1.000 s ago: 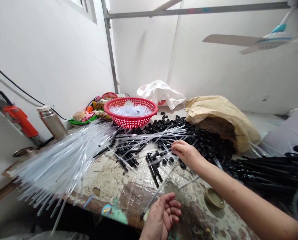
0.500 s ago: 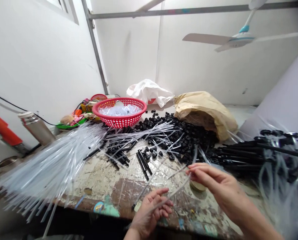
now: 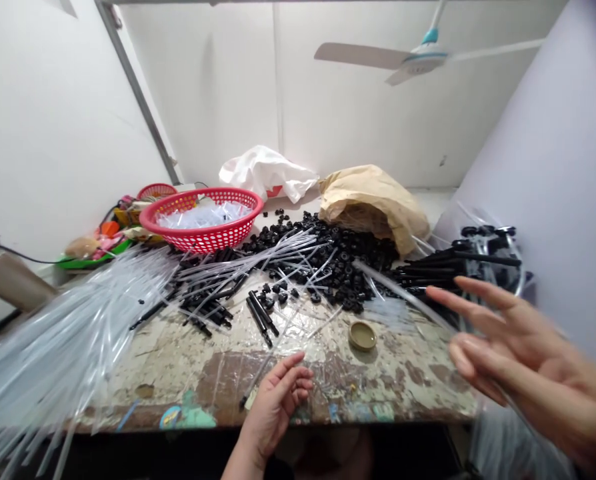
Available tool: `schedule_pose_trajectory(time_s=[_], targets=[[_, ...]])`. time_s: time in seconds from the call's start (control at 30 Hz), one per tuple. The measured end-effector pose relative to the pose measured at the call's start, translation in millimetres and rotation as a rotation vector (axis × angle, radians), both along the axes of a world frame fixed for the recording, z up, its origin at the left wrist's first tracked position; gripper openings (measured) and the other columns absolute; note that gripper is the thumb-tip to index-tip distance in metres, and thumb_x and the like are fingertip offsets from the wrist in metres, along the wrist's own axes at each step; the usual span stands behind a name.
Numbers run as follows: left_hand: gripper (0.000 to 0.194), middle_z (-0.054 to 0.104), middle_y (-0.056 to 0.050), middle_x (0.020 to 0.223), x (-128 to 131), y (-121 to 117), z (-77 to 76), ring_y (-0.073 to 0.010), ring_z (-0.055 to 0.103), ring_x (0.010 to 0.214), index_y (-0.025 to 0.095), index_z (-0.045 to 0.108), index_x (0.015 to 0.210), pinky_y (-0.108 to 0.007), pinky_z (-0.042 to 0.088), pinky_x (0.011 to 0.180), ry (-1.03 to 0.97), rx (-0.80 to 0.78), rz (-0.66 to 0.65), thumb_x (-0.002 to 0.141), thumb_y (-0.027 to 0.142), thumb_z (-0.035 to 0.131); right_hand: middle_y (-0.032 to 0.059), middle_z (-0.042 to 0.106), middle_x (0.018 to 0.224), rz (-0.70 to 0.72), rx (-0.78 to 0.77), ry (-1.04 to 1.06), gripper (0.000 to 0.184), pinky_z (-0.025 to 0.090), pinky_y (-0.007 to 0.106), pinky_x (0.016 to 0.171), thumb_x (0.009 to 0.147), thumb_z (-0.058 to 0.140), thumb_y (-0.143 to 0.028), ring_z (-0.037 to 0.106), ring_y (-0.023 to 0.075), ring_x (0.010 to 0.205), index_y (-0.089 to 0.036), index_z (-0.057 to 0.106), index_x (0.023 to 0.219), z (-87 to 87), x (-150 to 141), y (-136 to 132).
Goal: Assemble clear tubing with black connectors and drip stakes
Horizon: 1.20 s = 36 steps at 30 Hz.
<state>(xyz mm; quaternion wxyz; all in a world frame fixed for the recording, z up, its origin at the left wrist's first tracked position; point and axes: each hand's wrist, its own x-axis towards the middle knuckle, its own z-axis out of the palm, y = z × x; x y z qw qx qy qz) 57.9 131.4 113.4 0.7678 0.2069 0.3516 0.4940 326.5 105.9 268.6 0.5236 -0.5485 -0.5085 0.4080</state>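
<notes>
My right hand [image 3: 523, 363] is raised at the right, with a clear plastic tube [image 3: 403, 295] running through its grip. Two of its fingers stretch forward along the tube; motion blurs the hand. The tube's far end points toward the pile of black caps. Low in the middle, at the table's front edge, my left hand [image 3: 281, 400] is turned palm inward with fingers loosely bent and apart, and I see nothing in it. Just left of it lies a thin tube with a black end [image 3: 243, 402]. Two black rods [image 3: 262, 317] lie beyond that hand.
A large bundle of clear tubes [image 3: 73, 340] overhangs the table's left edge. Behind stand a red basket [image 3: 203, 237] of clear pieces and a brown paper bag [image 3: 378, 193]. Black caps [image 3: 338, 267] are heaped mid-table. Also there are a round lid [image 3: 362, 336] and long black rods [image 3: 428, 270].
My right hand has moved right and nearer, away from the left hand. The tube that crossed my left palm no longer lies there. The view has turned right, uncovering the round lid.
</notes>
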Motion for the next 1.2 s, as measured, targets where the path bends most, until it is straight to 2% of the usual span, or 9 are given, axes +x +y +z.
schedule_pose_trajectory(time_s=[0.07, 0.17, 0.33, 0.47, 0.57, 0.67, 0.87, 1.03, 1.2], targets=[[0.030, 0.068, -0.008, 0.082, -0.3, 0.8, -1.9, -0.0093, 0.060, 0.068, 0.013, 0.062, 0.103, -0.018, 0.045, 0.061, 0.003, -0.002, -0.007, 0.074, 0.018, 0.064, 0.0058, 0.061, 0.090, 0.048, -0.157, -0.021, 0.062, 0.032, 0.020, 0.035, 0.071, 0.063, -0.041, 0.042, 0.0069, 0.044, -0.032, 0.038, 0.127, -10.9, -6.3, -2.4], [0.031, 0.068, -0.008, 0.084, -0.8, 1.8, -3.6, -0.0093, 0.060, 0.069, 0.014, 0.061, 0.105, -0.018, 0.045, 0.062, 0.003, -0.010, -0.015, 0.074, 0.018, 0.063, -0.0022, 0.050, 0.057, 0.102, -0.323, -0.045, 0.050, 0.029, 0.019, 0.039, 0.070, 0.060, -0.050, 0.037, 0.0071, 0.044, -0.021, 0.056, 0.110, -30.7, -9.7, 1.6], [0.033, 0.067, -0.008, 0.084, -0.9, 3.5, -3.4, -0.0097, 0.060, 0.069, 0.014, 0.062, 0.104, -0.018, 0.046, 0.061, 0.001, -0.031, -0.006, 0.072, 0.018, 0.065, 0.0019, 0.056, 0.078, 0.055, -0.264, -0.040, 0.042, 0.035, 0.022, 0.049, 0.075, 0.053, -0.052, 0.044, 0.0099, 0.057, -0.020, 0.056, 0.102, -59.9, 2.7, 22.9], [0.034, 0.067, -0.008, 0.084, -0.9, 5.2, -3.3, -0.0098, 0.060, 0.069, 0.014, 0.062, 0.105, -0.018, 0.047, 0.061, -0.007, -0.055, -0.010, 0.072, 0.018, 0.066, -0.0010, 0.052, 0.071, 0.025, -0.229, -0.176, 0.038, 0.034, 0.021, 0.049, 0.080, 0.045, -0.048, 0.043, 0.0103, 0.056, -0.023, 0.052, 0.108, -74.7, 15.0, 52.0], [0.034, 0.068, -0.008, 0.084, -1.5, 6.1, -4.0, -0.0099, 0.060, 0.069, 0.015, 0.062, 0.105, -0.018, 0.047, 0.062, -0.015, -0.073, -0.008, 0.071, 0.017, 0.066, 0.0007, 0.056, 0.075, -0.004, -0.176, -0.391, 0.032, 0.037, 0.022, 0.053, 0.083, 0.037, -0.042, 0.046, 0.0112, 0.059, -0.020, 0.055, 0.096, -84.5, 17.4, 79.3], [0.034, 0.068, -0.008, 0.084, -1.7, 6.6, -5.2, -0.0104, 0.061, 0.069, 0.014, 0.062, 0.104, -0.019, 0.048, 0.062, -0.021, -0.083, -0.006, 0.071, 0.017, 0.067, -0.0004, 0.055, 0.068, -0.031, -0.157, -0.604, 0.026, 0.036, 0.023, 0.055, 0.077, 0.044, -0.039, 0.047, 0.0124, 0.060, -0.018, 0.058, 0.084, -96.8, 13.9, 107.9], [0.032, 0.068, -0.009, 0.084, -0.6, 7.1, -3.7, -0.0107, 0.061, 0.069, 0.014, 0.062, 0.104, -0.019, 0.047, 0.062, -0.013, -0.101, -0.006, 0.072, 0.017, 0.066, -0.0027, 0.053, 0.057, 0.031, -0.202, -0.713, 0.016, 0.031, 0.021, 0.049, 0.067, 0.056, -0.033, 0.045, 0.0111, 0.053, -0.019, 0.062, 0.072, -125.2, 2.9, 152.0], [0.030, 0.068, -0.008, 0.082, 0.8, 7.4, -0.1, -0.0103, 0.060, 0.067, 0.014, 0.063, 0.102, -0.019, 0.046, 0.061, -0.016, -0.106, -0.005, 0.072, 0.017, 0.065, -0.0028, 0.054, 0.052, 0.065, -0.246, -0.797, 0.013, 0.028, 0.021, 0.046, 0.061, 0.062, -0.031, 0.044, 0.0107, 0.048, -0.019, 0.064, 0.064, -138.5, -1.0, 165.6], [0.027, 0.067, -0.009, 0.081, 1.5, 6.6, -0.6, -0.0104, 0.060, 0.066, 0.013, 0.063, 0.100, -0.019, 0.044, 0.060, -0.050, -0.084, -0.014, 0.074, 0.018, 0.063, -0.0021, 0.054, 0.052, 0.104, -0.223, -0.825, 0.019, 0.030, 0.021, 0.048, 0.070, 0.052, -0.033, 0.046, 0.0111, 0.051, -0.018, 0.062, 0.064, -136.7, -5.6, 165.1]])
